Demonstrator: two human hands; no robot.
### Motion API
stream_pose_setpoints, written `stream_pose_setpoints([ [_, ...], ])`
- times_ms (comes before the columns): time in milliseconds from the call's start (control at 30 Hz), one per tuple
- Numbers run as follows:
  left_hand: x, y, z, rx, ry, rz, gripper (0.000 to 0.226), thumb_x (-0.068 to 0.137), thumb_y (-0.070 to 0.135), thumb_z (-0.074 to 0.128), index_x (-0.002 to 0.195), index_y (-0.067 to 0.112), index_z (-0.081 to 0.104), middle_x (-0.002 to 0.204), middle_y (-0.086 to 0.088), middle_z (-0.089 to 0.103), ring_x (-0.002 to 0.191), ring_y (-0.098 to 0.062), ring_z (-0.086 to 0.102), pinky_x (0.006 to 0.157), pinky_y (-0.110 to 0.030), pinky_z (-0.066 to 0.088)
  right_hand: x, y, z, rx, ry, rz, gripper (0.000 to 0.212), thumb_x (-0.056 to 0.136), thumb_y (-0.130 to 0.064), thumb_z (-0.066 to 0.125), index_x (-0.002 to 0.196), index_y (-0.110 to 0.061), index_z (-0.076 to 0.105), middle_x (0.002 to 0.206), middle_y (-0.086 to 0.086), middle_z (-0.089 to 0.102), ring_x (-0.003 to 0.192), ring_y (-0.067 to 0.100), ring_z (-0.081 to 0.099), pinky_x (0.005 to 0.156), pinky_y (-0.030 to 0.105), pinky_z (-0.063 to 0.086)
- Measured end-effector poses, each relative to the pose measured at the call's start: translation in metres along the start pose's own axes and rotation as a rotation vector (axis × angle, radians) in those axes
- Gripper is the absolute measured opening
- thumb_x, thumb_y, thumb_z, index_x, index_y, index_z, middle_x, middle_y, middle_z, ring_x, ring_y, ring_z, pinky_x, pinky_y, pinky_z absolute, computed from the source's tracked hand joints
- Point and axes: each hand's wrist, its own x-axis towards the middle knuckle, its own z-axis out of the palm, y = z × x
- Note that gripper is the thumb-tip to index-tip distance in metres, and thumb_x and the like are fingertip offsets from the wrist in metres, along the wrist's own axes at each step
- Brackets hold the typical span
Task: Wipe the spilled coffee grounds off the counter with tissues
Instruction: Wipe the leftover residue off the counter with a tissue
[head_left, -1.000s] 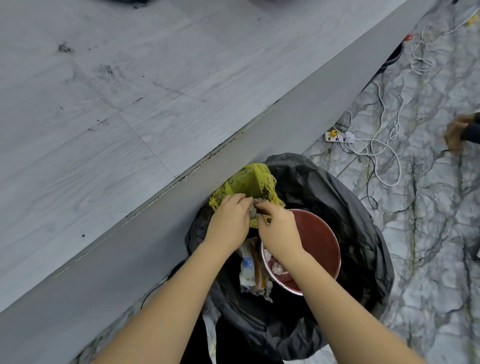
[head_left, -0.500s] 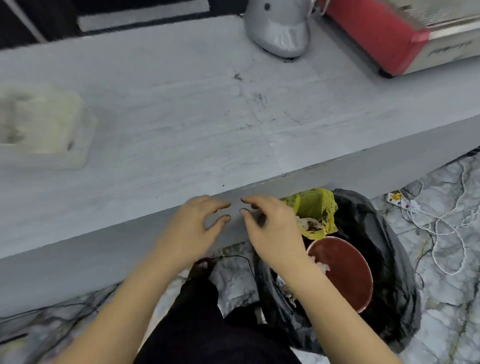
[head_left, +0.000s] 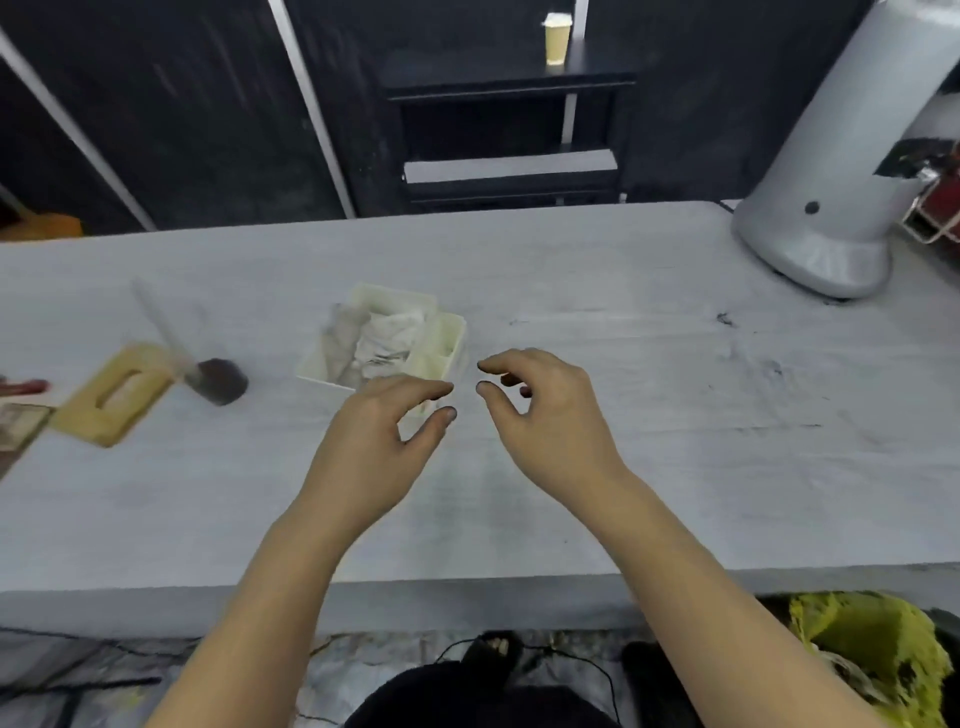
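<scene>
Over counter (head_left: 571, 499), head view: I see left hand (head_left: 374, 441) and right hand (head_left: 545, 421) side by side, both empty, fingers loosely curled, hovering. White box (head_left: 447, 343) just beyond left fingertips, crumpled tissues (head_left: 384, 338) inside. Dark coffee-ground smears (head_left: 774, 369) on counter, right of right hand. Grey appliance (head_left: 831, 208) far right. Brush (head_left: 208, 374) and wooden tissue holder (head_left: 114, 395) left.

You have 1 view, from the camera on your head. It looks forward and steeply down across the grey counter (head_left: 675, 467), whose near edge crosses the lower frame, with the floor (head_left: 78, 675) below it and a dark wall (head_left: 182, 104) beyond. Your left hand (head_left: 374, 441) and right hand (head_left: 550, 421) sit close, mid-frame. Wide-angle bending shows at the edges.
</scene>
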Motion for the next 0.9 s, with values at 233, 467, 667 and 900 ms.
stream_pose_setpoints([
  [233,0.067,-0.087,-0.014,0.317,0.037,-0.137,0.093,0.079,0.075,0.045,0.147,0.013,0.037,0.155,-0.009,0.034,0.14,-0.029,0.029,0.113,-0.045,0.03,0.084,-0.007,0.062,-0.016,-0.044,0.01,0.017,0.089,-0.019,0.063,0.105,-0.019,0.069,0.1,-0.008,0.067,0.09,0.006,0.06,0.08,0.023,0.048],
  [467,0.085,-0.107,0.003,0.315,-0.071,-0.192,0.125,0.066,0.096,0.034,0.155,0.012,0.009,0.163,-0.01,0.011,0.147,-0.025,0.019,0.117,-0.041,0.022,0.127,0.003,0.091,-0.116,-0.188,-0.013,0.023,0.087,-0.009,0.064,0.109,-0.014,0.069,0.102,0.0,0.066,0.092,0.012,0.057,0.082,0.027,0.048],
  [667,0.098,-0.088,0.021,0.271,-0.178,-0.045,0.127,0.064,0.096,0.037,0.156,0.015,0.003,0.164,-0.006,0.005,0.148,-0.02,0.016,0.119,-0.039,0.02,0.143,0.017,0.086,-0.379,-0.362,0.004,0.023,0.08,-0.002,0.058,0.099,-0.012,0.067,0.099,0.005,0.064,0.091,0.025,0.061,0.075,0.041,0.053],
  [900,0.104,-0.073,0.038,0.223,-0.25,0.067,0.131,0.062,0.099,0.034,0.156,0.015,-0.003,0.165,-0.001,-0.002,0.15,-0.012,0.007,0.12,-0.036,0.017,0.142,0.012,0.073,-0.568,-0.336,0.205,0.034,0.077,-0.001,0.054,0.105,-0.018,0.047,0.08,-0.004,0.052,0.074,0.022,0.051,0.059,0.033,0.043],
])
